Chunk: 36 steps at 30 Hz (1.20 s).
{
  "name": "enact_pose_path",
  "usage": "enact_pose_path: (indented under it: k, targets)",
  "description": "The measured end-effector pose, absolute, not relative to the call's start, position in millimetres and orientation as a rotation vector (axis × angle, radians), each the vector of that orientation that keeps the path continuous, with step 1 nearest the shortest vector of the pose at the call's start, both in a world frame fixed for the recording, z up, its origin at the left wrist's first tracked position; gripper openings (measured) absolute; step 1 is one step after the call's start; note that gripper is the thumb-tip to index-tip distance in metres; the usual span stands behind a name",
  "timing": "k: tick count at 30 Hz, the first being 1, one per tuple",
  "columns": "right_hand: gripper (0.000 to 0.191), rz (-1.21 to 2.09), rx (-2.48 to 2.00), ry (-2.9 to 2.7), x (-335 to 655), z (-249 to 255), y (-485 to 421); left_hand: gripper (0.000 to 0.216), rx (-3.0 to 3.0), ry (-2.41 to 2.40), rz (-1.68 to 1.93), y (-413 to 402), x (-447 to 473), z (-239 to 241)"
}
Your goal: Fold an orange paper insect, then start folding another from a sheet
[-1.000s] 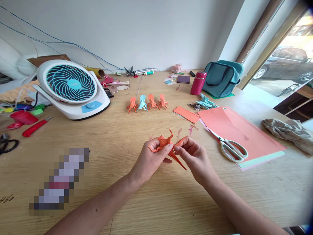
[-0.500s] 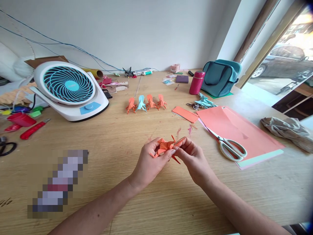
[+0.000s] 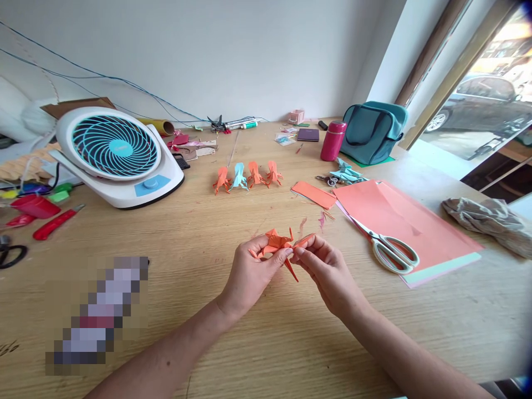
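Pinching a spiky figure of folded orange paper (image 3: 276, 242) between thumb and curled fingers, the left hand (image 3: 251, 274) holds it left of the white-handled metal scissors (image 3: 376, 238). Closer to the scissors, the right hand (image 3: 334, 269) has thumb and fingertips closed on one thin point of the figure. Large coral paper sheets (image 3: 436, 238) lie under the scissors; a pink cylindrical flask (image 3: 333, 142) stands behind them.

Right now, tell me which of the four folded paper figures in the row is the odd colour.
The light-blue figure, second from left; the leftmost figure, third figure and rightmost figure are all orange.
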State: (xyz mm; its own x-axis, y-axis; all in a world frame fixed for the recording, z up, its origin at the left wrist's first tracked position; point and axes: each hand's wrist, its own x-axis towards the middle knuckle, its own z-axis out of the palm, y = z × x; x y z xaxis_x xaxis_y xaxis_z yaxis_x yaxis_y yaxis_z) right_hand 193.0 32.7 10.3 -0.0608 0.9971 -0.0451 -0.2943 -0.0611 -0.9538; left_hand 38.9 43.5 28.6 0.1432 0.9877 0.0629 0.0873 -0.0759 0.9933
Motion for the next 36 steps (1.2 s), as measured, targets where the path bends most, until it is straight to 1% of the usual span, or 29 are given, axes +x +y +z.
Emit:
enact_pose_path:
  k: [9, 19, 22, 29, 36]
  targets:
    - [0.036, 1.514, -1.003, -0.944, 192.3, 9.4, 31.5, 0.015, 1.407, 1.163, 1.102, 42.5, 40.6, 28.0]
    - [0.039, 1.459, -1.019, -1.051, 190.7, 5.1, 30.8, 0.011, 1.426, 1.152, 1.081, 43.8, 39.3, 31.0]
    - [0.039, 1.425, -1.012, -1.060, 190.5, 4.9, 31.3, 0.015, 1.372, 1.156, 1.030, 46.1, 37.6, 31.2]
    - [0.035, 1.403, -1.000, -1.018, 193.1, 3.0, 34.3, 0.033, 1.297, 1.019, 0.923, 45.3, 35.1, 42.3]
    - [0.036, 1.463, -1.012, -1.067, 193.4, 5.6, 35.0, 0.027, 1.324, 1.052, 0.969, 48.4, 33.4, 37.6]
